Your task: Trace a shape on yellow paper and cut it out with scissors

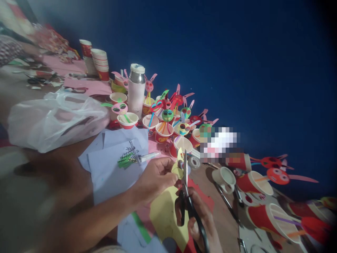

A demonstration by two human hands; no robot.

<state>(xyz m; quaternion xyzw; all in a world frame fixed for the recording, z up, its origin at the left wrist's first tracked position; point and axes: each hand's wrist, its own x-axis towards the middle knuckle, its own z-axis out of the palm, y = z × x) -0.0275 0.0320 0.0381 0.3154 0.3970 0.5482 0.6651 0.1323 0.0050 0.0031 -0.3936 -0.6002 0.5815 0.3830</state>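
Near the bench's front edge, the left hand [155,177] is pinching a small yellow paper piece [178,170] while the right hand [201,219], fingers curled through black scissors [187,196], is cutting close enough to risk nicking fingertips or slicing crookedly.

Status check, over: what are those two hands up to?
Left hand pinches yellow paper. Right hand works scissors, blades in the paper. Paper cups crowd beyond.

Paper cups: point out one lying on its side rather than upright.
The red cup at the lower right, near the table edge, lies on its side, its white mouth facing right with straws poking out. The cups near the bottle stand upright.
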